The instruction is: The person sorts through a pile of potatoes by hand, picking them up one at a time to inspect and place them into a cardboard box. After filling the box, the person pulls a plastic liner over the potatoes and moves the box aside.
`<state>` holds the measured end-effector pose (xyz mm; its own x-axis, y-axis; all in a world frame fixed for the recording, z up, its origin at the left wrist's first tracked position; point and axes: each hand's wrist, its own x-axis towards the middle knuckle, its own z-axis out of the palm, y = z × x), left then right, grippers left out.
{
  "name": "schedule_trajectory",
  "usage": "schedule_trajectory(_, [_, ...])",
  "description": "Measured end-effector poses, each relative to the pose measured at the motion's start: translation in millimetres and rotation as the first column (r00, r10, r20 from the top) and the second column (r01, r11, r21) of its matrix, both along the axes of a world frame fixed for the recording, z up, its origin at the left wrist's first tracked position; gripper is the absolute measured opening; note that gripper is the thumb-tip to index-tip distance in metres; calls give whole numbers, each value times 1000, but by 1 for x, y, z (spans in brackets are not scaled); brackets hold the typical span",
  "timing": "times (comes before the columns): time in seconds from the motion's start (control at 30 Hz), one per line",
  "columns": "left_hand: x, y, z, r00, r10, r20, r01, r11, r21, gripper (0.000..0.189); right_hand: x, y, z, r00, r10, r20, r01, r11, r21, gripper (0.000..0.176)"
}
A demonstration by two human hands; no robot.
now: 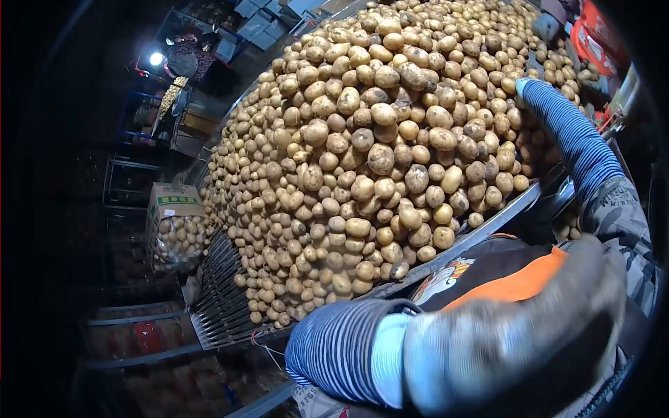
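Observation:
A large heap of potatoes (376, 160) covers a metal-edged sorting table, some of them smeared with dirt. In the foreground my left hand (488, 348), in a grey and light-blue glove, passes close in front of my body. Motion smears its fingers, and its grip is unclear. My right arm, in a blue striped sleeve, reaches over the table's edge to the far right part of the heap. Beyond its light-blue cuff, my right hand (534, 68) shows only as a small grey shape among the potatoes, its fingers hidden.
A carton (175, 198) with bagged potatoes stands left of a slatted metal chute (221, 292). The table's metal rim (481, 233) runs along my front. A co-worker's gloved hand (547, 28) is at top right. Another person (187, 59) is near a bright lamp (156, 59).

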<state>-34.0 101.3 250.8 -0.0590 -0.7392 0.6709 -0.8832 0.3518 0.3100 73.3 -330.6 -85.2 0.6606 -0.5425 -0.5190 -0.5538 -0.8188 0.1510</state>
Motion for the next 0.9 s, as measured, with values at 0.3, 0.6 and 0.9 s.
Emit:
schedule_trajectory(0.3, [-19,-8,5,989,-145,-38,144,989,-20,25,-40,86,93,824,-130,551,-60,948,313,57])
schedule_trajectory(0.6, [-1,-28,-11,978,-206,-2,206,978,17,28,-137,217,56,589,-766,-257,-509,-599,619,53])
schedule_trajectory(0.9, [54,45,-228,962,203,-180,-126,922,365,41,-345,129,49,-21,-997,-76,-409,-60,911,39])
